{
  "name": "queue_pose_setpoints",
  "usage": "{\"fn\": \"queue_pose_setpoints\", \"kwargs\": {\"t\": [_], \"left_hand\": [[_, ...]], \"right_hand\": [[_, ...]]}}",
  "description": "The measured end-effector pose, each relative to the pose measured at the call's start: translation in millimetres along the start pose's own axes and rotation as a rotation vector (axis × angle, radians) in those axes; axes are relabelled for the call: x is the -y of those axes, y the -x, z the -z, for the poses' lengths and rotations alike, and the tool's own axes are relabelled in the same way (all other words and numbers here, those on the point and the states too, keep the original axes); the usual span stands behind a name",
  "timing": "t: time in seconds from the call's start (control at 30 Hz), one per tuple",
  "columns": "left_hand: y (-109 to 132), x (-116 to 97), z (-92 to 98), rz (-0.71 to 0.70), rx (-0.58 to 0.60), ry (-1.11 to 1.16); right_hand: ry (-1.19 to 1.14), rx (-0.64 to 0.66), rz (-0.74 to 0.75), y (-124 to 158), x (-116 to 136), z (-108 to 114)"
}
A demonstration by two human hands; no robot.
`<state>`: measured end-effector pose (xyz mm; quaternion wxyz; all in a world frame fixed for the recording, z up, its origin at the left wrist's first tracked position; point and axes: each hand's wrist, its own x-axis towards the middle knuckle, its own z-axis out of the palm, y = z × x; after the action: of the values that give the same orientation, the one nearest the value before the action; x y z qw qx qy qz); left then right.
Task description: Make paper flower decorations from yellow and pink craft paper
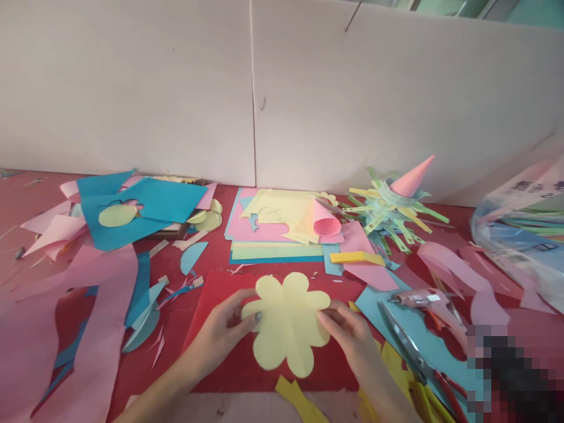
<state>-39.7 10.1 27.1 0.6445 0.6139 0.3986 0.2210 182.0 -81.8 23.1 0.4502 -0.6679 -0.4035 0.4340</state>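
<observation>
A pale yellow paper flower with several rounded petals and a faint crease down its middle is held up in front of me. My left hand pinches its left petal, thumb on the near face. On the opposite side my right hand grips a right petal between thumb and fingers. Beneath the flower lies a red sheet on the red tabletop. Right of my right hand are scissors with red handles and a pink glue gun, both on blue paper.
Stacked coloured paper sits at the back centre. A pink paper cone tops a fringed paper piece. Pink and blue scraps cover the left; a plastic bag lies right. White panels stand behind the table.
</observation>
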Motion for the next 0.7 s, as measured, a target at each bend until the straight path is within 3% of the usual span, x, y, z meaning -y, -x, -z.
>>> {"fn": "queue_pose_setpoints", "kwargs": {"t": [0.2, 0.7], "left_hand": [[0.2, -2.0, 3.9, 0.004, 0.042, 0.1], [5.9, -4.0, 6.7, -0.119, 0.062, -0.068]], "right_hand": [[-0.002, -0.015, -0.026, -0.9, 0.0, 1.6], [0.127, 0.004, 0.137, 4.1, -0.5, 1.5]]}}
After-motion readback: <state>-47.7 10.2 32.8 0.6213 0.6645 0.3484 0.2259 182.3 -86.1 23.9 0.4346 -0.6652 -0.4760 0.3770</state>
